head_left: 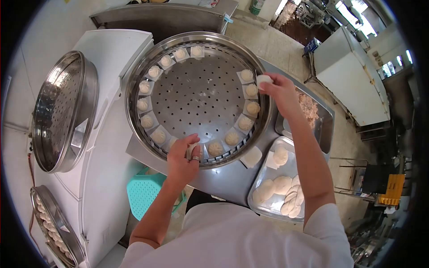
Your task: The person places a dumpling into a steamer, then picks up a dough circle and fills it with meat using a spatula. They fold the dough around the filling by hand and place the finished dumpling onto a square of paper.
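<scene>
A large round metal steamer tray (196, 98) with a perforated base holds several pleated buns (245, 123) on paper squares, set in a ring along its rim. My left hand (184, 156) is at the tray's near edge, its fingers curled over a bun that they mostly hide. At the tray's right rim, my right hand (278, 87) pinches a small white round piece (264, 80), which looks like a bun or dough. A stack of white paper squares (251, 157) lies just outside the tray's lower right rim.
Right of the steamer are a metal pan of minced filling (308, 107) and a tray of dough pieces (281, 184). A teal stool (145, 192) stands below left. Another perforated steamer (58, 111) and a tray of buns (52, 228) are at far left.
</scene>
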A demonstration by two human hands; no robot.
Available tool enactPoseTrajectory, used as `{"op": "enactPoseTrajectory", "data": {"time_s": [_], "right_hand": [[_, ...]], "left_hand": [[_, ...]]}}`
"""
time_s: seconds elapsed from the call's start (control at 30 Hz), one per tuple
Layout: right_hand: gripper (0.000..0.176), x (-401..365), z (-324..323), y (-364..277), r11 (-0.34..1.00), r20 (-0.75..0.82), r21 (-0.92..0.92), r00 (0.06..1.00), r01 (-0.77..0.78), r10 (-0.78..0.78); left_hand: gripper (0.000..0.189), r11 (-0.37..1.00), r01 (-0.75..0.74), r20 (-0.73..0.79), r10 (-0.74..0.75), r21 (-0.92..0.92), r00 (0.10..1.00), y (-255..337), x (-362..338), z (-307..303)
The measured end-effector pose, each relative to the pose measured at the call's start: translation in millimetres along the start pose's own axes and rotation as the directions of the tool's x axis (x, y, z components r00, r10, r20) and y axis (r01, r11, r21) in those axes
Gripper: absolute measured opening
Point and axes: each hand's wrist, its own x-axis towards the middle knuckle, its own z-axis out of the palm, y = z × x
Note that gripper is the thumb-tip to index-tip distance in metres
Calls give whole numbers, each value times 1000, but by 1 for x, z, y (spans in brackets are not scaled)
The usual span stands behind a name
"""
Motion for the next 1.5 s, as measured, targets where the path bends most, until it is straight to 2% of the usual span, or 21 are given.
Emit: {"op": "enactPoseTrajectory", "data": {"time_s": [0.07,0.17,0.3,0.57,0.67,0.87,1.07,1.27,1.37,1.47,1.5], "right_hand": [[43,47,10,5,981,39,-191,999,33,-26],[47,106,30,10,870,82,-480,993,112,-82],[49,171,68,30,743,96,-641,981,192,-171],[44,250,136,74,564,209,-754,937,336,-279],[39,264,147,91,508,229,-801,947,315,-226],[34,258,152,91,483,225,-807,933,339,-280],[36,258,156,86,466,180,-841,954,275,-238],[38,260,154,89,466,206,-831,946,304,-249],[38,252,156,85,477,160,-833,947,280,-277],[38,242,147,73,464,143,-819,904,337,-403],[34,234,140,63,503,143,-791,905,348,-401]], "left_hand": [[32,999,39,9,-39,10,999,-11,6,-2],[33,997,82,44,-82,1,996,-14,10,0],[33,996,87,84,-89,31,993,-14,12,2],[34,998,65,129,-65,2,990,-14,19,-4],[35,998,55,146,-56,11,988,-13,21,-5],[36,1000,22,147,-25,22,989,-15,23,-4],[35,1000,16,143,-20,27,990,-15,24,-3],[34,999,21,141,-25,30,990,-14,25,-3],[32,998,26,131,-32,48,991,-12,25,-2],[31,999,43,122,-47,31,991,-11,23,-2],[31,999,48,121,-49,17,991,-12,23,-2]]}}
